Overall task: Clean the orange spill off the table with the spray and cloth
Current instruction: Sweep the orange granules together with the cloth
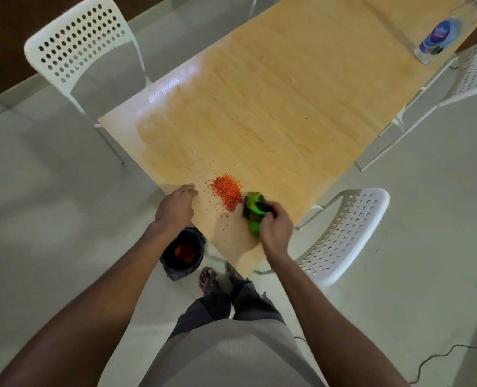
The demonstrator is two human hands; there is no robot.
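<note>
**Sweeping orange grains at the surface's near corner**

Holding a green brush (254,214), the right hand (275,229) has its fingers curled round the handle, just right of centre frame; the dark bristle edge meets the spill. Spill (227,192): heap of orange grains at centre, loose grains scattered toward the near edge. Left hand (175,208): fingers loosely bent, grasping nothing, resting on the surface's (273,107) left edge beside the spill. Bag (182,255): black, open, on the floor below that edge, orange matter inside. Bottle (441,34): clear, blue label, upper right of frame at the far end. Chairs: three white perforated ones, upper left (86,48), right edge (474,74), lower right (343,236). Cloth not identifiable.
</note>
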